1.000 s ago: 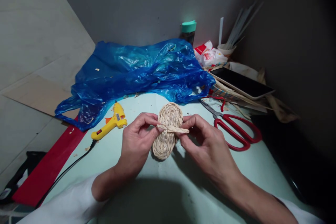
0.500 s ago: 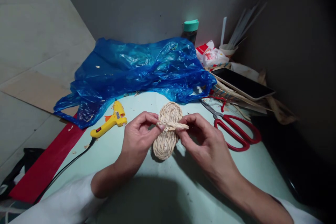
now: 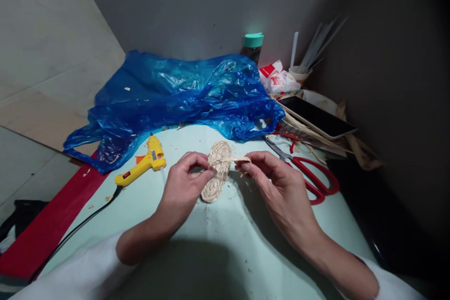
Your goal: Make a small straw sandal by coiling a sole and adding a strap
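A small oval sole woven from pale straw braid [image 3: 216,183] stands tilted on its edge on the pale green table [image 3: 218,239]. My left hand [image 3: 184,183] grips its left side with thumb and fingers closed. A short flat straw strip [image 3: 234,160] runs across the top of the sole. My right hand [image 3: 272,180] pinches the right end of that strip, and my left fingertips hold the other end against the sole.
A yellow glue gun [image 3: 142,168] with a black cord lies left of my hands. Red-handled scissors [image 3: 309,176] lie to the right. Behind are a crumpled blue plastic bag [image 3: 176,93], a teal-capped bottle [image 3: 252,46], a dark tablet [image 3: 314,115] and a cup of sticks [image 3: 300,72].
The sole has turned from lying flat to tilted on its edge, so it looks narrower. Both hands kept their hold on sole and strip. The view shifted slightly left.
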Demonstrator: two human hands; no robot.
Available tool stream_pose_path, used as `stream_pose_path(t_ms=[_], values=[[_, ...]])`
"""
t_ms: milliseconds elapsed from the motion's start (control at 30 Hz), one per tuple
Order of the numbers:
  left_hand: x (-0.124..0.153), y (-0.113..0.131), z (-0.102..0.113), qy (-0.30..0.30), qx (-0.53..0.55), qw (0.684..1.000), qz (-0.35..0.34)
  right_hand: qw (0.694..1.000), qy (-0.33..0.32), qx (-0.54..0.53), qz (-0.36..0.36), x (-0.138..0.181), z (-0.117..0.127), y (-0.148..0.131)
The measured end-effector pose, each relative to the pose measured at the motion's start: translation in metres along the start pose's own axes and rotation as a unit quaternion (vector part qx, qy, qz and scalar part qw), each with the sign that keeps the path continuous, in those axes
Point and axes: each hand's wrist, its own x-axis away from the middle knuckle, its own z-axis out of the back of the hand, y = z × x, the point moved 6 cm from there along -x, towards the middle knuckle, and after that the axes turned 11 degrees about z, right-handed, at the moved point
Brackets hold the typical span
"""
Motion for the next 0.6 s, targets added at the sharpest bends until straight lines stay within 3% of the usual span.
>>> stream_pose_path(t_ms=[200, 300, 600], values=[[0.002, 0.010, 0.005, 0.025, -0.116, 0.989, -0.083, 0.990, -0.018, -0.132, -0.044, -0.002, -0.007, -0.001], [0.009, 0.018, 0.008, 0.040, -0.111, 0.986, -0.118, 0.985, -0.024, -0.168, -0.041, -0.002, -0.009, -0.006], [0.022, 0.014, -0.010, -0.084, -0.022, 0.996, -0.024, 0.980, -0.032, -0.193, -0.039, -0.003, -0.009, -0.012]])
